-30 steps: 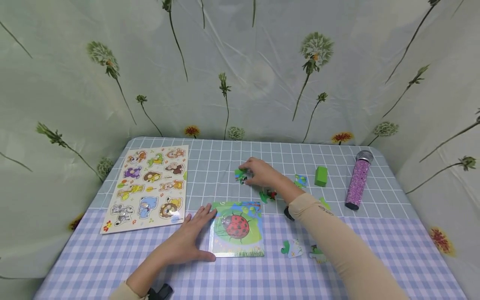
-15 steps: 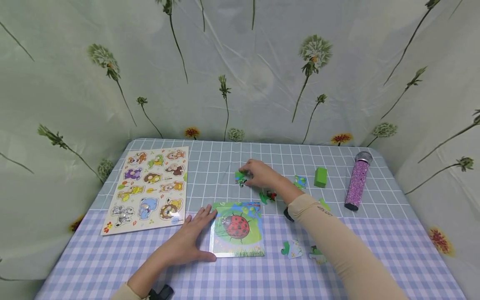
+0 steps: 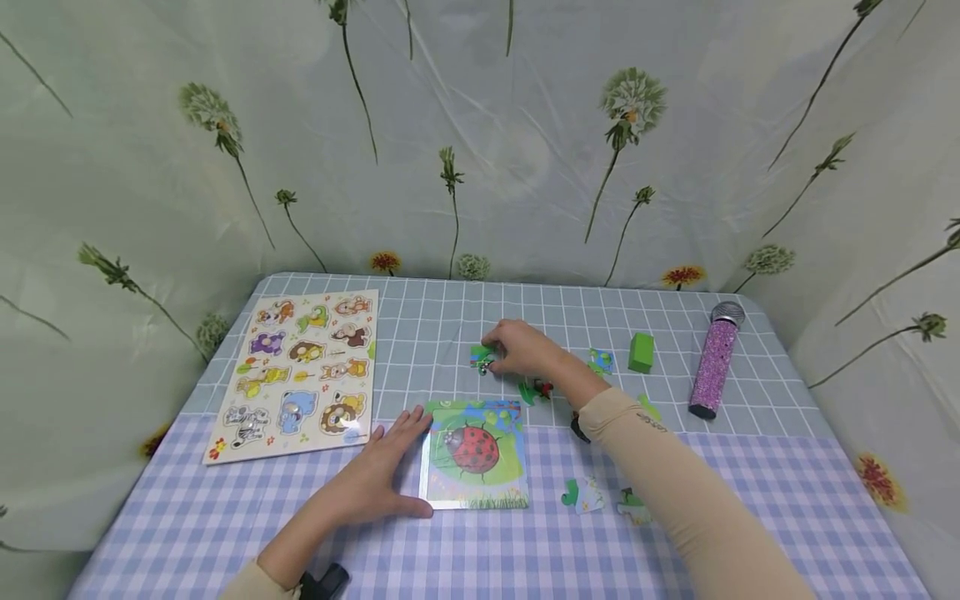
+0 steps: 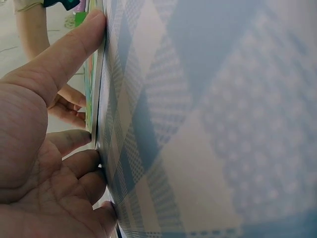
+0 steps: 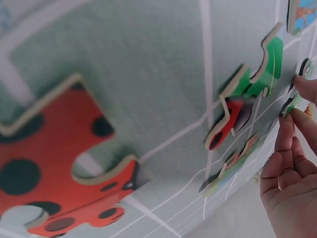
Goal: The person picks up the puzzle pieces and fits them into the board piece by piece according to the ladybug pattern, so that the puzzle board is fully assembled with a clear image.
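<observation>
My left hand (image 3: 372,481) lies along the left edge of a square puzzle board with a ladybug picture (image 3: 476,452), its fingers and thumb spread. In the left wrist view, the thumb and fingertips (image 4: 94,25) touch the thin edge of the board. Beyond the board, my right hand (image 3: 522,347) pinches a small green and blue jigsaw piece (image 3: 480,355) between thumb and fingers; part of it is hidden. The right wrist view has that piece (image 5: 291,104) low against the tabletop. A red and green piece (image 5: 237,106) and a black-spotted red piece (image 5: 44,163) lie near.
An animal puzzle board (image 3: 292,375) lies at left. A green block (image 3: 641,353) and a glittery pink microphone (image 3: 716,360) are at back right. Several loose pieces lie right of the ladybug board, including a blue one (image 3: 601,361) and a pale one (image 3: 588,496), some partly behind my right forearm.
Very little differs. My right hand stays at the same piece, with only a slight shift of the fingers. The left hand holds its place by the board.
</observation>
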{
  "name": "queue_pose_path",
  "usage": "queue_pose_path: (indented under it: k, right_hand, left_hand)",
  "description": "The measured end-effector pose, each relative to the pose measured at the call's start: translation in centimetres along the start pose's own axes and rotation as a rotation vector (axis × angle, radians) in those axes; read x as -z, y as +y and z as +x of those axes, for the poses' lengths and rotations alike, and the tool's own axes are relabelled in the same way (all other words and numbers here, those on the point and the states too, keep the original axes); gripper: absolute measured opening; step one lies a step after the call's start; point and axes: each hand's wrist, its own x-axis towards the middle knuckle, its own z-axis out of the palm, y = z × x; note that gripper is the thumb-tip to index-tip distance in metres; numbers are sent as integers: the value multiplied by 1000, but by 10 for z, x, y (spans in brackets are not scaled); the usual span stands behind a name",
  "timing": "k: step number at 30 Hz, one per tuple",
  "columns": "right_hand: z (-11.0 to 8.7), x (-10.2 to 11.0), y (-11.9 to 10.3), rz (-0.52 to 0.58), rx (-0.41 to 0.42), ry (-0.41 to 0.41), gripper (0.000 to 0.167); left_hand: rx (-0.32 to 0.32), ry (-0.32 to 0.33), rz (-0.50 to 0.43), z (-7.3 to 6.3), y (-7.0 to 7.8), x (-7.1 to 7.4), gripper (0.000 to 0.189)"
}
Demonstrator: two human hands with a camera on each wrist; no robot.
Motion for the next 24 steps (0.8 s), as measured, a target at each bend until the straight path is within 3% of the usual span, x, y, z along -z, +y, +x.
queue_pose_path:
  k: [9, 19, 24]
  right_hand:
    - [-12, -3, -4, 57, 64, 28, 47]
    - [-30, -13, -28, 56, 181, -6, 44]
    - [-35, -23, -38, 71, 187, -44, 44]
  left_hand:
    - [10, -3, 9, 1, 0, 0, 126]
    - [3, -12, 13, 2, 3, 4, 126]
    - [11, -19, 5, 1, 4, 5, 125]
